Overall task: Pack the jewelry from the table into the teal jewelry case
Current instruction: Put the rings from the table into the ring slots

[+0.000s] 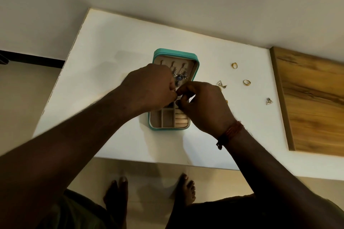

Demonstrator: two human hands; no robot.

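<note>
The teal jewelry case (197,65) lies open on the white table (111,57), lid at the far end. A silver necklace with a blue stone (179,78) hangs from the hooks in the lid. My left hand (149,87) and my right hand (202,106) meet over the middle of the case, fingers curled and fingertips together. What they pinch is hidden. To the right of the case lie two gold rings (234,65) (247,82) and two triangular earrings (221,84) (269,101). A small gold piece (226,101) peeks out beside my right hand.
The near half of the case shows beige compartments (167,119) and ring rolls (181,120). A wooden board (312,102) covers the table's right side. The wall runs behind the table. My bare feet stand on the floor below the front edge.
</note>
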